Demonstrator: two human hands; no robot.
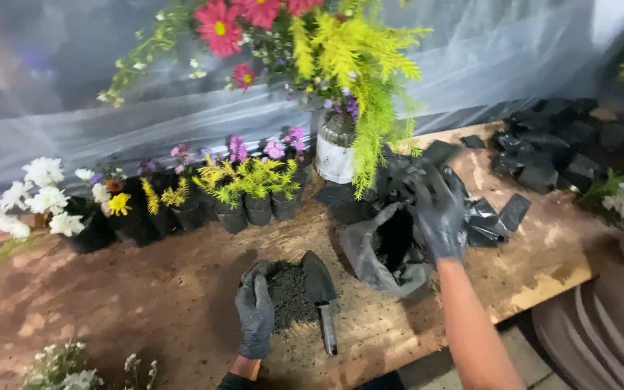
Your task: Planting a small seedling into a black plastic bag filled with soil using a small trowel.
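**Black gloves, dark soil and a bag held open on the potting bench**

Black rubber covers both hands in the head view. The left hand (pixel 256 312) lies near the front edge of the bench (pixel 146 303), fingers curled together and cupped against the left side of a small heap of soil (pixel 288 292); it presses on the heap and clamps nothing. Touching the heap's right side lies a hand trowel (pixel 321 300), blade on the soil, handle pointing toward the front edge, so its long axis runs front to back. Neither hand holds it.

The right hand (pixel 440 217) reaches further in, toward the right part of the bench, and grips the upper rim of an open black plastic grow bag (pixel 384 249), fingers closed on the film. The bag lies tilted, its mouth facing left and forward, toward the heap. So the soil lies to the left of the bag and nearer the person, just beside the left hand and well apart from the right.

Along the back edge stands a row of small black pots with yellow, purple and white flowers (pixel 182 195). A glass jar of red blooms and yellow-green foliage (pixel 335 144) stands behind the bag. Flat empty bags (pixel 550 141) lie piled at the back right corner.
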